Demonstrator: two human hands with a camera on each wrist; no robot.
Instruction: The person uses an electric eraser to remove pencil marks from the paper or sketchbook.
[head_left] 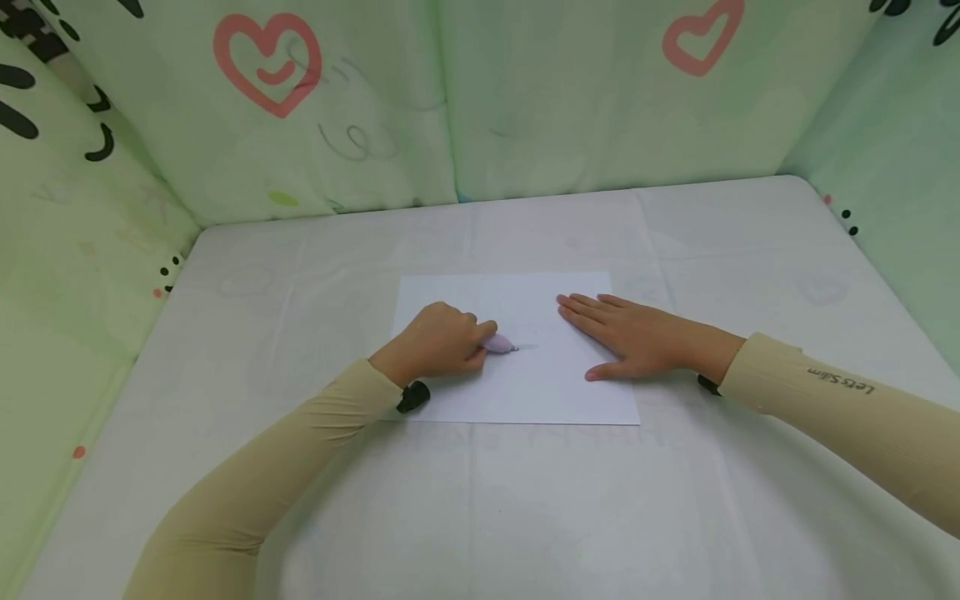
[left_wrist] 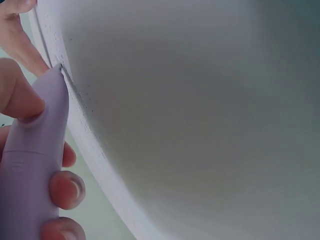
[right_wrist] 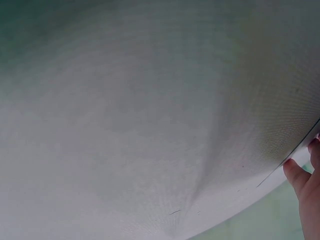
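Note:
A sheet of white paper (head_left: 525,392) lies on the white-covered table. My left hand (head_left: 442,340) grips a thick lavender pen-shaped tool (head_left: 497,343) over the middle of the sheet. The tool narrows to a small grey tip pointing right, close to the paper. In the left wrist view the thumb presses on the body of the tool (left_wrist: 37,130), and the fingers curl round from the other side. My right hand (head_left: 626,329) rests flat on the right part of the sheet, fingers straight and thumb spread. In the right wrist view only part of this hand (right_wrist: 309,185) shows at the right edge.
A white cloth (head_left: 600,508) covers the table. Light green printed curtains (head_left: 562,108) with hearts hang round its back and sides. A black wrist device (head_left: 413,397) sits at the left cuff, and another (head_left: 708,384) at the right cuff.

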